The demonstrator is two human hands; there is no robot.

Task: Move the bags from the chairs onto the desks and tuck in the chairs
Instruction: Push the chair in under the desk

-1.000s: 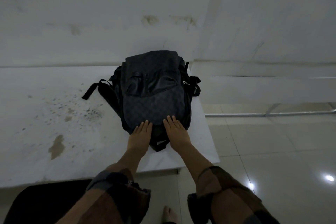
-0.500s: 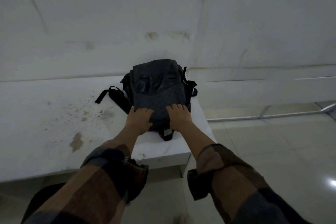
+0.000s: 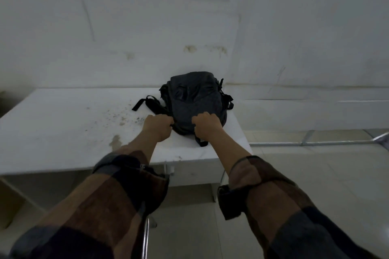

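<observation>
Since the earlier frame both flat palms have curled: left hand (image 3: 158,127) and right hand (image 3: 207,126) now clench the backpack's (image 3: 196,101) near edge, mid-frame on the surface (image 3: 63,124).

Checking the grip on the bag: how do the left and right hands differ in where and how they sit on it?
The left hand is curled at the backpack's near-left corner, beside the shoulder strap; the right hand is curled on the near-right part of its front. The left hand sits partly over the desk; the right lies over fabric. Both are fisted.
</observation>
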